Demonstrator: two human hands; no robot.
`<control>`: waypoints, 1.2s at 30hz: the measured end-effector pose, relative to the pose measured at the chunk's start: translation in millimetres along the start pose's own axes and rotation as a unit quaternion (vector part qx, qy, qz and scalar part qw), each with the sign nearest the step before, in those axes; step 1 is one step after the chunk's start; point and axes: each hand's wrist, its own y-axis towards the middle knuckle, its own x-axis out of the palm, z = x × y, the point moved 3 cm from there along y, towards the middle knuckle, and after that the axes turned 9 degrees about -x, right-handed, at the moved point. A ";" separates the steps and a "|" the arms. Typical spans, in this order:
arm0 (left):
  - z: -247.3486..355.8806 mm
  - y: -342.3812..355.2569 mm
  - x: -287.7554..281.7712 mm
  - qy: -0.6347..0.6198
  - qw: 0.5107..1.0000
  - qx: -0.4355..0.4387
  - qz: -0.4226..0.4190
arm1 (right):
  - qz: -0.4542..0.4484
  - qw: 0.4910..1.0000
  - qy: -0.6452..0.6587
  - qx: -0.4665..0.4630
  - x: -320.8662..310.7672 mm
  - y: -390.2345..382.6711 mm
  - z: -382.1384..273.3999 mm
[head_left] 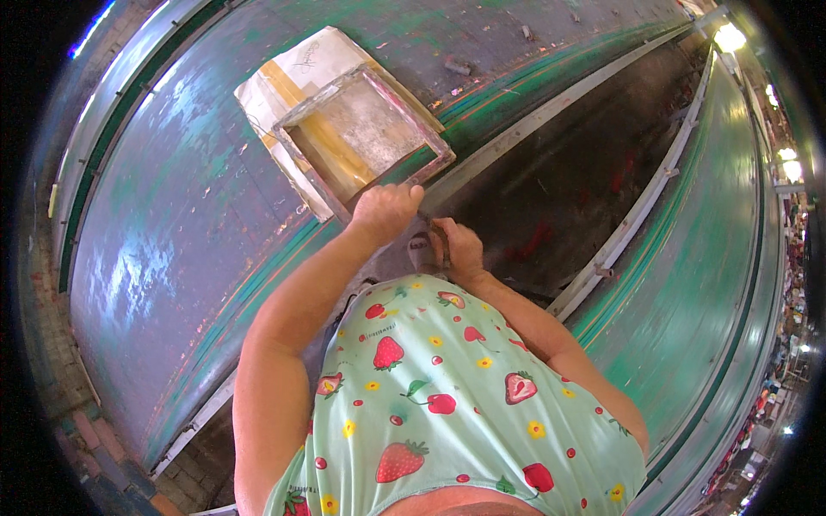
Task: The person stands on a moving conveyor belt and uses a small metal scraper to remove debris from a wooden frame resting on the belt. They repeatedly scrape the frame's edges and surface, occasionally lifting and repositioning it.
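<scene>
My left hand (387, 212) is closed round the near rail of a worn rectangular frame (410, 113), its thumb lying toward the right corner. The frame rests tilted over a flat piece of whitish cardboard (314, 53) with brown tape across it. Through the opening show tape and a cloudy, stained surface. Lower and to the right, my right hand (463, 251) has its fingers curled in, just below the table edge. What they hold, if anything, is hidden. A shoe (420, 249) shows between my hands.
A long, paint-stained green and grey table (172, 198) curves along the left, with small dark scraps (459, 65) at its far part. A metal rail (508, 142) edges it. Beyond the dark aisle (559, 198) stands another green table (680, 267) on the right.
</scene>
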 end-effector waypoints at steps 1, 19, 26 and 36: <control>0.0 0.1 -0.1 -0.006 1.000 -0.003 -0.003 | -0.009 0.992 0.106 0.072 11.5 -4.3 2.3; -5.4 -8.3 -5.0 -0.049 0.993 0.011 0.109 | -0.101 0.991 0.057 0.069 -24.1 -9.8 2.6; -6.5 -9.1 -0.5 -0.057 0.987 0.035 0.147 | -0.162 0.984 -0.071 0.006 -24.0 18.0 -9.4; 0.1 -5.2 -4.3 -0.037 0.999 -0.005 0.005 | -0.091 0.983 -0.151 -0.054 -19.6 17.2 -11.2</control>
